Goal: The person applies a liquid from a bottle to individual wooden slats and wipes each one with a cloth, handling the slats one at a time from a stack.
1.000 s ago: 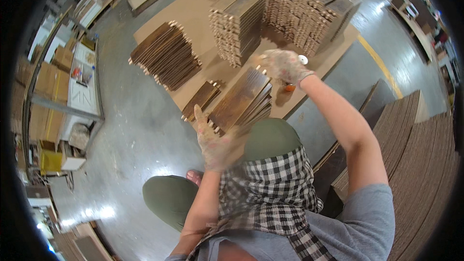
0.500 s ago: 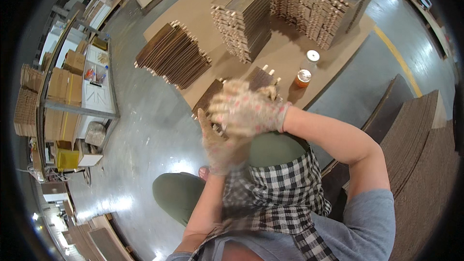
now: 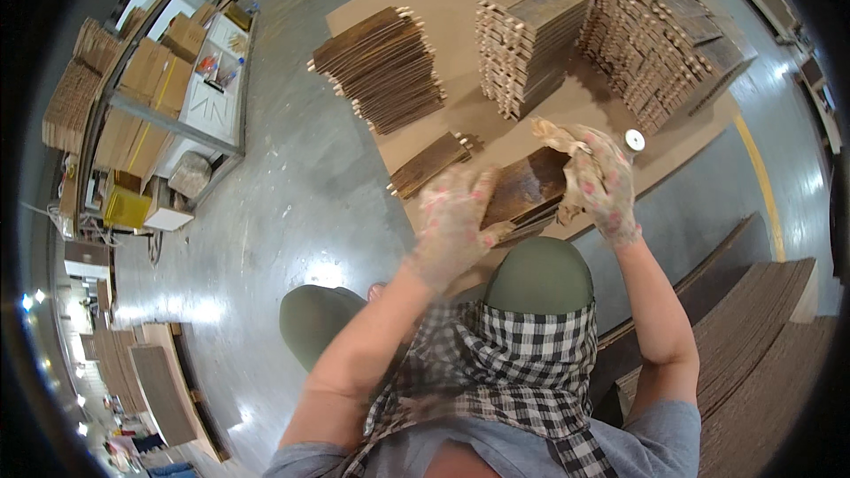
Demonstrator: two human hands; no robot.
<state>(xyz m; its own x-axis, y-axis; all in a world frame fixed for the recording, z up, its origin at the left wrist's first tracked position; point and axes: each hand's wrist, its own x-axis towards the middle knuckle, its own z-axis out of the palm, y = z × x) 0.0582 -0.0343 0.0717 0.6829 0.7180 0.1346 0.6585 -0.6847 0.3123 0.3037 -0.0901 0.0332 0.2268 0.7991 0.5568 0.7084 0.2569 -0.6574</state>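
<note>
A dark brown wooden board (image 3: pixel 529 186) with a glossy wet-looking face lies in front of my right knee, on top of at least one other board. My right hand (image 3: pixel 611 186), in a pale glove with pink dots, is closed on a crumpled tan rag (image 3: pixel 560 134) at the board's right end. At its left end is my left hand (image 3: pixel 450 226), gloved alike and slightly blurred, with fingers apart and the thumb along the near edge. Beyond the left hand, a narrower brown board (image 3: pixel 431 165) lies on the cardboard sheet (image 3: pixel 469 117).
A fanned row of brown boards (image 3: pixel 381 66) lies at the far left of the sheet. Tall stacks of pegged boards (image 3: pixel 531 44) stand behind. A white lid (image 3: pixel 634 140) shows beside my right hand. Curved brown panels (image 3: pixel 744 310) are piled at right; a shelf rack (image 3: pixel 177 115) stands left.
My hands have come apart: the left moved to the board's left end, the right to its right end with the rag. The view has shifted; the amber jar is now hidden.
</note>
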